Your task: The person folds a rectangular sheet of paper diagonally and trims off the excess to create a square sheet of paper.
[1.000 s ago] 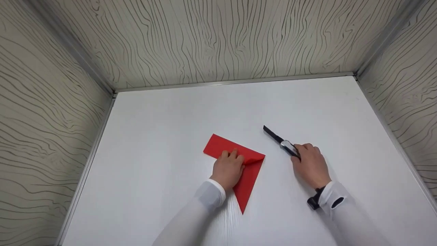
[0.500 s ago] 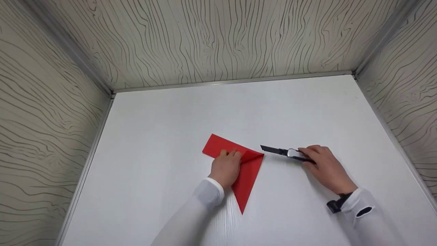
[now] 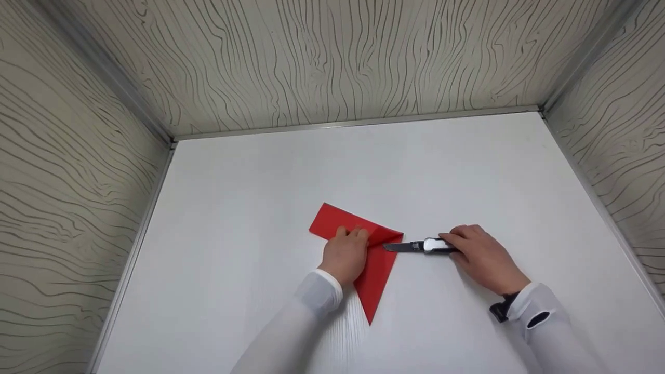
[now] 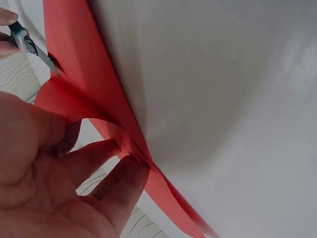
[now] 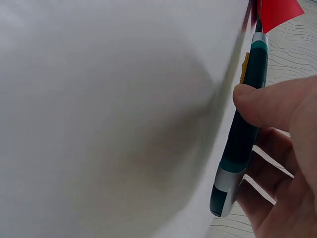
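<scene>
A folded sheet of red paper lies on the white table, one long arm to the upper left and a pointed one toward the front. My left hand holds its folded layer, fingers bent; in the left wrist view the paper's flap bows up beside the thumb and fingertips. My right hand grips a utility knife with blade out, pointing left. Its blade reaches in at the fold near the paper's right corner. In the right wrist view, the thumb lies along the dark green handle.
The white tabletop has metal edging at the back and sides. Wood-patterned panels stand around it. A black wrist strap sits at the right cuff.
The knife has swung from pointing up and left to nearly level, and its blade has come down and left onto the paper's right corner. My left hand has stayed nearly still.
</scene>
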`<state>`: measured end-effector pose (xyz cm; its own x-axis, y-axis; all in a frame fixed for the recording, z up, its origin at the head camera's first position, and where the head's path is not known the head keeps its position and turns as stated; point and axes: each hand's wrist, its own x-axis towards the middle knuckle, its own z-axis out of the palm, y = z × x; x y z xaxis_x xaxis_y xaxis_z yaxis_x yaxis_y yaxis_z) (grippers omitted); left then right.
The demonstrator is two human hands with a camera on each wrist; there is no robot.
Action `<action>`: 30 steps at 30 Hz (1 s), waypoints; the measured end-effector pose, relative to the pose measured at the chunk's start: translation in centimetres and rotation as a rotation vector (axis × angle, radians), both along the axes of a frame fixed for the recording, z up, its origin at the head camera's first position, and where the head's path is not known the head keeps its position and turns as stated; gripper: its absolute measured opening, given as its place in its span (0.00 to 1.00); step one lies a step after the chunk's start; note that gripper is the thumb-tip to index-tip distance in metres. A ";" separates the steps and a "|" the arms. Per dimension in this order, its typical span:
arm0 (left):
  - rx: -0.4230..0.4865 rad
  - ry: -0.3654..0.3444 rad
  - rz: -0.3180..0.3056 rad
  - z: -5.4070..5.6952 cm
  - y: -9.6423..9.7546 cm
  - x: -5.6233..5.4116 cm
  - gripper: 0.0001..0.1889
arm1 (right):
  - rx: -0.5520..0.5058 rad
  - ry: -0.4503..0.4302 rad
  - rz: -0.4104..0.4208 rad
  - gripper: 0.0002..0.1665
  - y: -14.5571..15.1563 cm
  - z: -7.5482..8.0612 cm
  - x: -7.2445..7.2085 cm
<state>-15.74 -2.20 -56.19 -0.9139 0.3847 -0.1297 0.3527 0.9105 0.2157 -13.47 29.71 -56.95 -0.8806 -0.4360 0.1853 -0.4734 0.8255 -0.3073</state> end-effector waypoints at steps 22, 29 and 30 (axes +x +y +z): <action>-0.238 0.024 0.060 -1.1 2.7 1.6 0.42 | 0.017 -0.046 -0.066 0.27 -1.3 -0.3 -0.5; -0.374 0.079 0.045 -1.8 3.2 1.9 0.45 | 0.017 -0.074 -0.079 0.25 -1.6 -0.4 -0.4; -0.373 0.076 0.042 -1.7 3.2 1.9 0.46 | 0.017 -0.078 -0.082 0.25 -1.6 -0.4 -0.4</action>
